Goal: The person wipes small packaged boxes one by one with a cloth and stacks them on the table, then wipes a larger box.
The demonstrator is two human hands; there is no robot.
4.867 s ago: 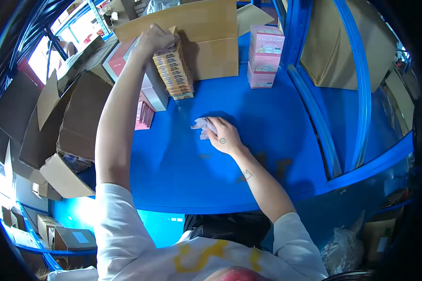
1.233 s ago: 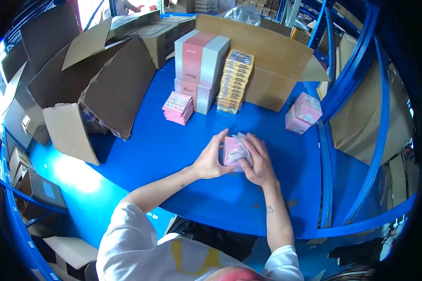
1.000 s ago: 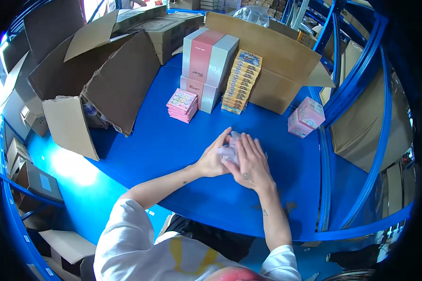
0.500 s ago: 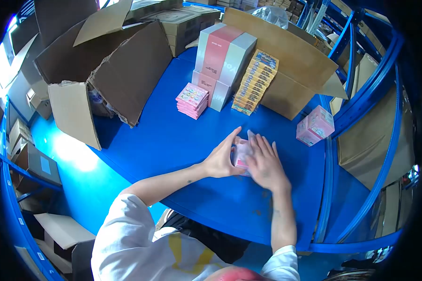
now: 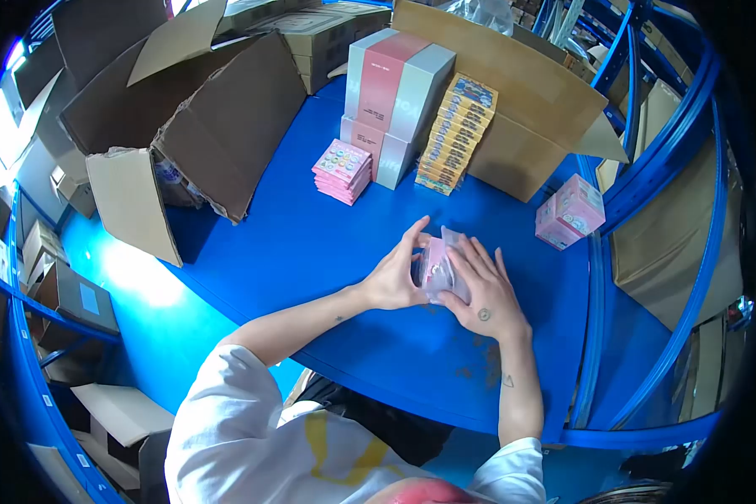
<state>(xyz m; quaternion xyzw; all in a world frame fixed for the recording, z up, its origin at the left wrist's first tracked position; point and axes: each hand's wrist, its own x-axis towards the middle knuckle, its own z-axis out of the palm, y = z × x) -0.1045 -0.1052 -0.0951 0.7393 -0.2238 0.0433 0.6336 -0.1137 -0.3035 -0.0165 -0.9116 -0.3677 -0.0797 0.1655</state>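
Between my two hands, over the blue table, is a small pink pack with a shiny, clear-looking surface. My left hand grips its left side, thumb and fingers curved around it. My right hand lies along its right side, thumb at the near edge and fingers over the far part, so much of that side is hidden. Beyond my left hand sits a stack of flat pink packets. A pink printed box stands to the right of my right hand.
Behind the pink stack stand grey-and-pink boxes, with a leaning stack of yellow packets beside them. An open carton is behind these. A large open carton occupies the left. Blue shelf posts border the table's right edge.
My right hand has slowed from a blur and now rests against the pink pack's right side, uncovering more of the pack. My left hand keeps hold of it. The view has shifted slightly.
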